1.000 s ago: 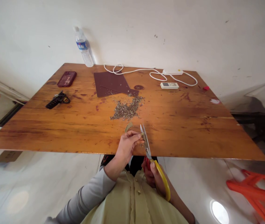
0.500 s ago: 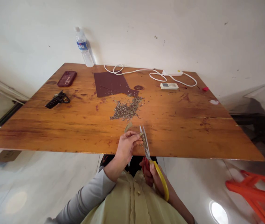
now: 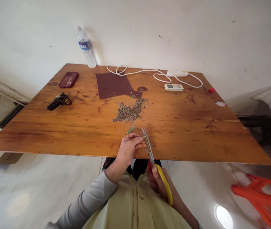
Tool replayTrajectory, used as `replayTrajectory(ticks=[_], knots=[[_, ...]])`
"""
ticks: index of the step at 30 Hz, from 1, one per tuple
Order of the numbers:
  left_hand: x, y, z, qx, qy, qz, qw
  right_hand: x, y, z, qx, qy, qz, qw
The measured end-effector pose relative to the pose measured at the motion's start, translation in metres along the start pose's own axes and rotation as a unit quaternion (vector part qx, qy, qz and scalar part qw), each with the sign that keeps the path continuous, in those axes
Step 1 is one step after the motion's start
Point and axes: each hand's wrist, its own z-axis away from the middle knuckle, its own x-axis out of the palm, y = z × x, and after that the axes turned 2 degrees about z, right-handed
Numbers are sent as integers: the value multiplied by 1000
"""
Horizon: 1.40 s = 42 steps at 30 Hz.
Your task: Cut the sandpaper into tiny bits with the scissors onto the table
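Observation:
Near the table's front edge, my left hand [image 3: 128,147] is closed in a pinch on a thin greenish-brown strip [image 3: 131,128], which looks like paper or a dried leaf. One end of the strip sticks out beyond the fingers, and the other end meets the blades. My right hand [image 3: 158,179] grips a pair of scissors [image 3: 149,147] with one yellow and one red handle. Their blades are nearly together at the strip, pointing away from me. Just beyond my hands lies a heap of fine brown shreds [image 3: 129,111].
Dark maroon sheets [image 3: 111,83] lie behind the shreds. On the left are a maroon phone case [image 3: 68,79] and a black hair clip [image 3: 59,101]. A bottle [image 3: 86,47] leans on the wall. A white power strip [image 3: 177,73] and a remote [image 3: 173,87] sit at the back right.
The scissor blades have come together on the strip. My left hand keeps its pinch in nearly the same place.

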Motion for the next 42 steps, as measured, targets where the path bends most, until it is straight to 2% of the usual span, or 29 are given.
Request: replayTrajectory(ticks=[13,18,27,38,42], knots=[[0,1,2,5,5,-9,1000,0,-3,-3,19,-6,5,1000],[0,1,2,4,-4,-13,1000,-1,0,0,-10,-10,9,1000],[1,1,1,1,4,-14,1000,3,0,-1,-14,-20,-18,1000],[1,1,4,5,-5,-25,1000,2,-4,0,16,-8,-3,1000],[1,2,4,2,-6,-16,1000,1,-4,1,5,-1,8,1000]])
